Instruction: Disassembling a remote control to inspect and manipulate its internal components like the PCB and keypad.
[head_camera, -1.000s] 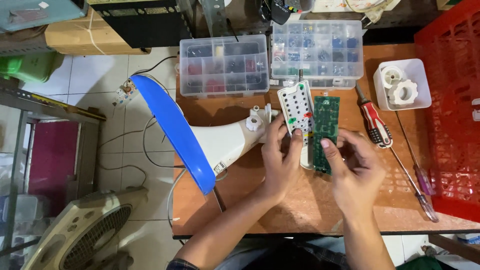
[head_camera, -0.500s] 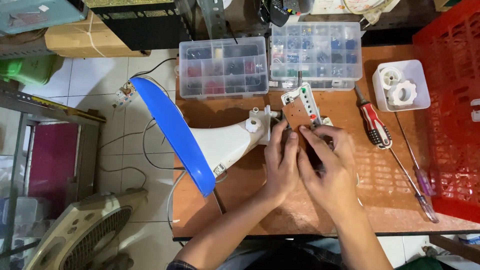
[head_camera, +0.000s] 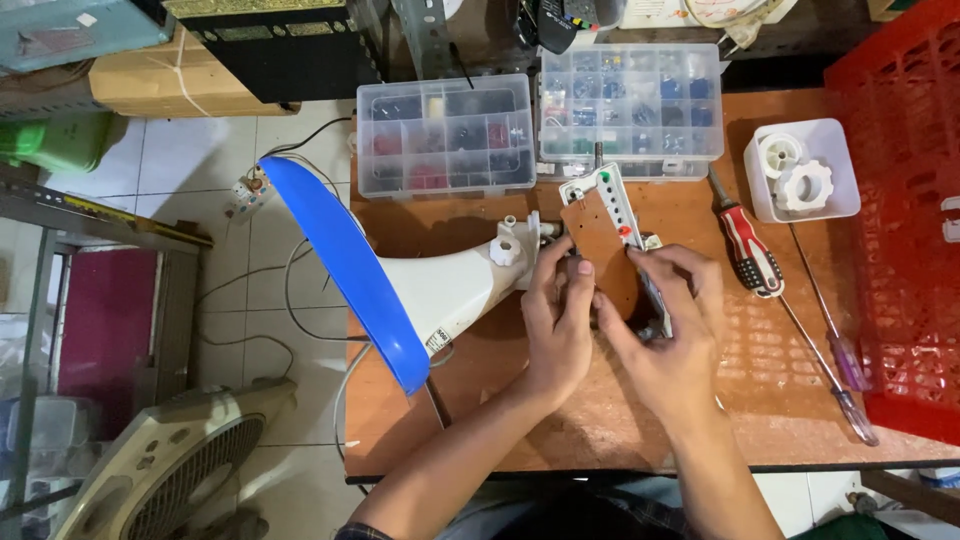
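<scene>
Brown circuit board (head_camera: 603, 250) (copper side up) is pinched between my left hand (head_camera: 556, 325) and right hand (head_camera: 668, 335), both closed on its edges, above the wooden surface (head_camera: 600, 420). It lies against a white button panel (head_camera: 612, 195), just beside the white-and-blue megaphone (head_camera: 400, 285); a red-handled screwdriver (head_camera: 748, 248) rests to my right.
</scene>
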